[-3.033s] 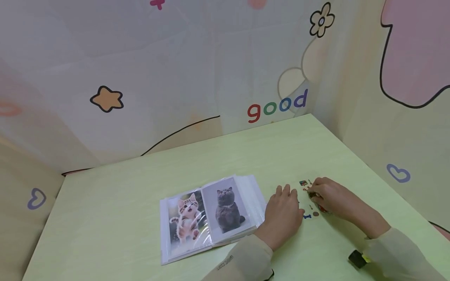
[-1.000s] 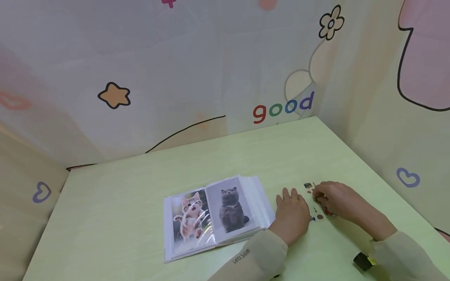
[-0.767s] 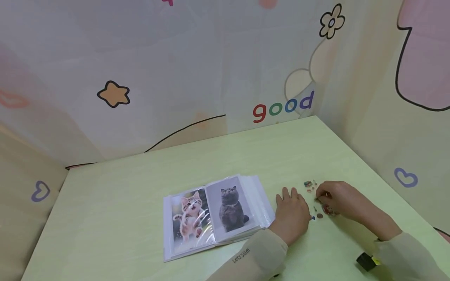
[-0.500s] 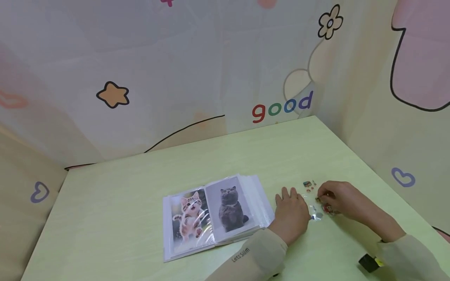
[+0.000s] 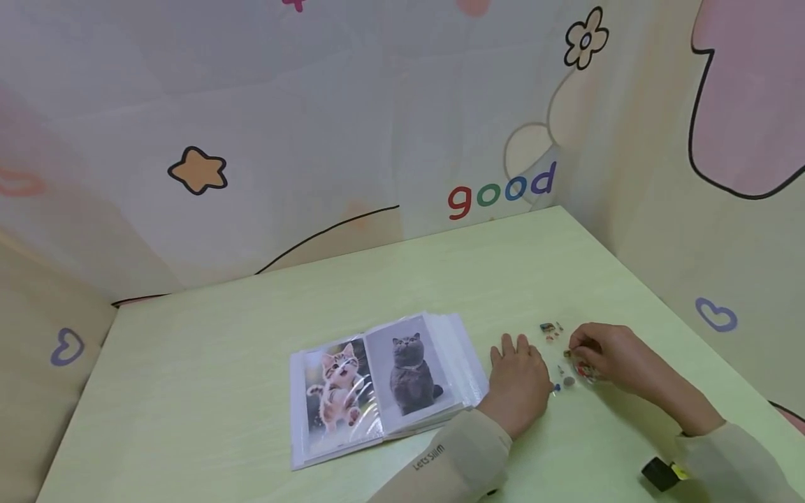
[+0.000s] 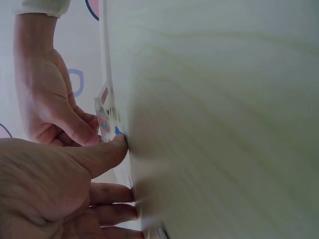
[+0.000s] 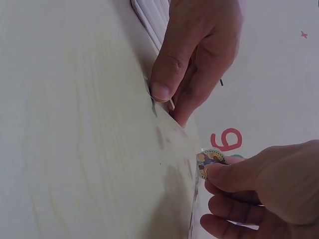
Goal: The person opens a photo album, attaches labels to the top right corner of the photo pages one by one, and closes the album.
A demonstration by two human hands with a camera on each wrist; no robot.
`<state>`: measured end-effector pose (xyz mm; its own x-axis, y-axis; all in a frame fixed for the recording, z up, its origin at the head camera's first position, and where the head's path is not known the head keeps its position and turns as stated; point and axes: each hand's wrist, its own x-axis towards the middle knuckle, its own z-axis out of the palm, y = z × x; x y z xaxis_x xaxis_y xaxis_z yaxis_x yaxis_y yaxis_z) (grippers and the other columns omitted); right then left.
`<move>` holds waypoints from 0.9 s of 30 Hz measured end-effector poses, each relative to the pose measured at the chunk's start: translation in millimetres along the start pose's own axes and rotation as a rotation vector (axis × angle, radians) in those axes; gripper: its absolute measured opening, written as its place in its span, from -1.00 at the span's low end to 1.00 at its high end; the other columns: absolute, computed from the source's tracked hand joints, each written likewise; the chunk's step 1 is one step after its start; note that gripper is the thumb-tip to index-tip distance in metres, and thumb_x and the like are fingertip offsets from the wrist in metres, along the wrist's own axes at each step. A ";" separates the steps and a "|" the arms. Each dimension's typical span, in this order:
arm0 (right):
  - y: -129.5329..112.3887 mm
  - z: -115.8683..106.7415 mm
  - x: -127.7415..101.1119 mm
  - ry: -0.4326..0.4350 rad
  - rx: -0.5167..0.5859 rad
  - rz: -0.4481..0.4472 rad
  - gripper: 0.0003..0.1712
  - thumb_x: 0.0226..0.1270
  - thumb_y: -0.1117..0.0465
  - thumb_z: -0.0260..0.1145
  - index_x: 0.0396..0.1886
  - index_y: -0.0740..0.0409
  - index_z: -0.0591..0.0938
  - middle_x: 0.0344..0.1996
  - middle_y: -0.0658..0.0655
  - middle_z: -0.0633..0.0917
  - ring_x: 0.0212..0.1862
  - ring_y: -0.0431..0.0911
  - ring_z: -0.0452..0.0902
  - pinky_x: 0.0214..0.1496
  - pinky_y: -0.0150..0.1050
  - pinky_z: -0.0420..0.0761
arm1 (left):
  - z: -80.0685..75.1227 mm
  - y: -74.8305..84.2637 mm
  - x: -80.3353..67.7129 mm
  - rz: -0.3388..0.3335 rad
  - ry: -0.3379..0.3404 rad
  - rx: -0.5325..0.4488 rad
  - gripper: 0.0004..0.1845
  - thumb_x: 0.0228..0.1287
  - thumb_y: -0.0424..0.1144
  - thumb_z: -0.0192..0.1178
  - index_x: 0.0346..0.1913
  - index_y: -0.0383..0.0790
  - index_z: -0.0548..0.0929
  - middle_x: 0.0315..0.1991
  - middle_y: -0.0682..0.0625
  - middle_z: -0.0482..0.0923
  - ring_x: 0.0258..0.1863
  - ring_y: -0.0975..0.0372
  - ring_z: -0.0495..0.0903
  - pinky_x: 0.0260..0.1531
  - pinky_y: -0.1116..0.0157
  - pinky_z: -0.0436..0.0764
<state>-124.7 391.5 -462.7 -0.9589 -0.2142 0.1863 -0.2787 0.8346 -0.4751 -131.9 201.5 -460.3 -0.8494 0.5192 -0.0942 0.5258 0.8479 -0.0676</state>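
Observation:
A clear sticker sheet [image 5: 548,328] printed with several small pictures lies to the right of the photo album. My left hand [image 5: 518,385] rests on its left part with fingers straight; its thumb [image 6: 112,149] presses beside a small blue print. My right hand [image 5: 619,356] pinches a small round yellow-edged sticker [image 7: 212,158] between thumb and index finger at the sheet's right side. The sheet's right part is tilted up off the table in the left wrist view. Whether the sticker is fully off the sheet I cannot tell.
The photo album [image 5: 462,353] lies open at two cat pictures, just left of my left hand. A small black object with a yellow part [image 5: 659,475] is by my right sleeve. Printed cloth walls [image 5: 314,140] stand behind and beside the green table [image 5: 207,363].
My right hand has drawn slightly right, away from the sheet, and the sticker now shows in its pinch. The sheet has shifted in its glare. My left hand stays on the sheet.

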 end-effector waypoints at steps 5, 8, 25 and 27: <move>-1.0 0.8 -0.9 -0.002 0.022 0.026 -0.83 0.29 0.50 0.40 -0.33 0.17 0.67 -0.38 -0.05 0.71 -0.39 -0.27 0.49 -0.41 -0.34 0.55 | -0.1 -1.0 -0.2 -0.002 0.009 -0.009 -0.30 0.41 0.29 0.18 0.46 -0.03 0.50 0.48 0.11 0.35 0.47 0.14 0.29 0.34 0.17 0.42; -2.1 1.0 -2.3 0.006 0.030 0.032 -0.83 0.29 0.50 0.41 -0.33 0.16 0.67 -0.38 -0.04 0.71 -0.39 -0.27 0.49 -0.42 -0.35 0.54 | 0.0 -0.7 -0.5 -0.006 0.014 -0.011 -0.31 0.41 0.28 0.19 0.45 -0.03 0.51 0.47 0.11 0.36 0.47 0.14 0.29 0.33 0.17 0.42; -1.4 -0.8 -10.1 0.081 0.051 -0.006 -0.82 0.27 0.53 0.42 -0.31 0.18 0.71 -0.38 0.06 0.74 -0.34 -0.30 0.55 -0.35 -0.37 0.60 | -1.6 -0.4 -2.1 -0.006 0.019 -0.046 -0.37 0.46 0.21 0.16 0.43 -0.07 0.52 0.47 0.07 0.37 0.47 0.12 0.31 0.34 0.13 0.43; -1.0 -0.1 -11.7 0.099 0.045 -0.017 -0.82 0.26 0.53 0.43 -0.31 0.19 0.71 -0.36 0.01 0.74 -0.33 -0.31 0.55 -0.35 -0.37 0.61 | -2.3 0.2 -2.5 -0.008 0.016 -0.051 -0.38 0.47 0.20 0.16 0.42 -0.07 0.53 0.47 0.07 0.38 0.47 0.11 0.31 0.33 0.13 0.43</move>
<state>-113.3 393.2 -464.3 -0.9445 -0.1752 0.2779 -0.2994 0.8069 -0.5092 -129.8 200.6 -457.8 -0.8546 0.5135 -0.0776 0.5162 0.8563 -0.0177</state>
